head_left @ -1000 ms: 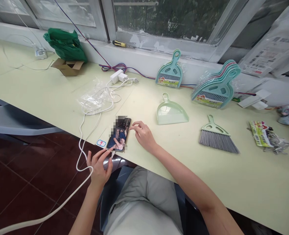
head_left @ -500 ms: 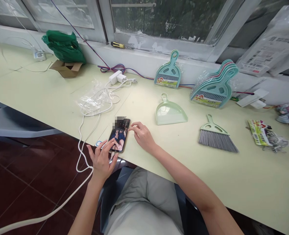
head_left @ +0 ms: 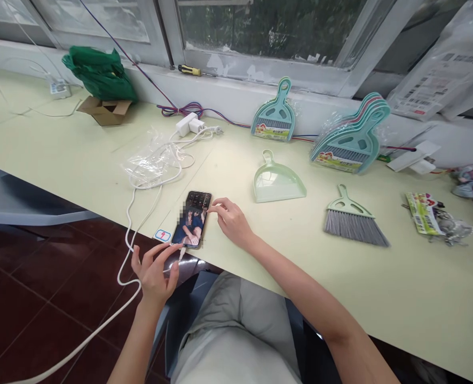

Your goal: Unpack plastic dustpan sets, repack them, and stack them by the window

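Observation:
A smartphone lies face up near the table's front edge, its lit screen showing a picture of people, partly pixelated. A white charging cable is at its lower end. My left hand, fingers spread, is at the phone's bottom edge by that cable; whether a fingertip touches the phone I cannot tell. My right hand rests on the table with loosely bent fingers, the fingertips at the phone's right edge and nothing held. A small white label with a blue frame lies left of the phone.
A pale green dustpan and a small grey-bristled brush lie to the right. Packaged dustpan sets lean along the wall. Crumpled clear plastic, white chargers and a green bag are left. A long white cord hangs off the edge.
My left hand has drawn back from over the screen toward the table edge, uncovering the lower screen and the label. My right hand has stayed by the phone's right edge.

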`<state>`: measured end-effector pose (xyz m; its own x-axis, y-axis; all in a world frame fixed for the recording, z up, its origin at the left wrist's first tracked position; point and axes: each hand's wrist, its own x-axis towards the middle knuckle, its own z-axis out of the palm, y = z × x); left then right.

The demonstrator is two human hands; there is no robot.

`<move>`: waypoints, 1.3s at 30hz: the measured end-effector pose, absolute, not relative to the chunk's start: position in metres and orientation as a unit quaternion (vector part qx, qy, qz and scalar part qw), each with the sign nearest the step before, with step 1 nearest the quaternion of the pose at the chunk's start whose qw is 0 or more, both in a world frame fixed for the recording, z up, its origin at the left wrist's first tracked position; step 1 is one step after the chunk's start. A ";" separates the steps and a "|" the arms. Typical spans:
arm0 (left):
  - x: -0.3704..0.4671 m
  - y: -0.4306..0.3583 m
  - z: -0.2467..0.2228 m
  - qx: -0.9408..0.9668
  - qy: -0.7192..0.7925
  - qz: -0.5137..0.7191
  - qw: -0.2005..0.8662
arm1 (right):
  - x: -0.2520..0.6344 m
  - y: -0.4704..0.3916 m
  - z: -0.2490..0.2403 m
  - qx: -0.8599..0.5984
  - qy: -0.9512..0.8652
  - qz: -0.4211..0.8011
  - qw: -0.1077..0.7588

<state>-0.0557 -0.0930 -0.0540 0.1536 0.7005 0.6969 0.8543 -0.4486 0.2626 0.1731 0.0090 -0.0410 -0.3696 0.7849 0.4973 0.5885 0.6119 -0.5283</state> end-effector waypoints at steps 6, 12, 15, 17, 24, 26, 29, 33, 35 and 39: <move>-0.048 -0.090 -0.054 -0.782 -0.526 -0.328 0.067 | 0.173 0.009 -0.039 -0.423 -0.817 0.132 0.369; -0.041 -0.079 -0.050 -0.787 -0.527 -0.313 0.061 | 0.173 0.008 -0.038 -0.429 -0.817 0.133 0.361; -0.041 -0.079 -0.050 -0.794 -0.521 -0.310 0.054 | 0.174 0.008 -0.038 -0.428 -0.819 0.132 0.360; -0.041 -0.080 -0.049 -0.793 -0.519 -0.315 0.053 | 0.174 0.008 -0.038 -0.428 -0.819 0.130 0.360; -0.027 -0.065 -0.045 -0.780 -0.548 -0.299 0.043 | 0.173 0.008 -0.038 -0.427 -0.820 0.127 0.360; -0.023 -0.061 -0.042 -0.785 -0.549 -0.285 0.033 | 0.173 0.008 -0.039 -0.426 -0.820 0.127 0.361; -0.018 -0.062 -0.038 -0.797 -0.536 -0.280 0.016 | 0.173 0.008 -0.039 -0.423 -0.822 0.121 0.361; -0.016 -0.069 -0.037 -0.812 -0.508 -0.288 0.016 | 0.173 0.007 -0.039 -0.421 -0.825 0.117 0.357; -0.016 -0.071 -0.037 -0.811 -0.506 -0.294 0.029 | 0.173 0.007 -0.039 -0.420 -0.827 0.116 0.356; -0.020 -0.067 -0.037 -0.800 -0.523 -0.290 0.046 | 0.173 0.007 -0.039 -0.418 -0.830 0.111 0.351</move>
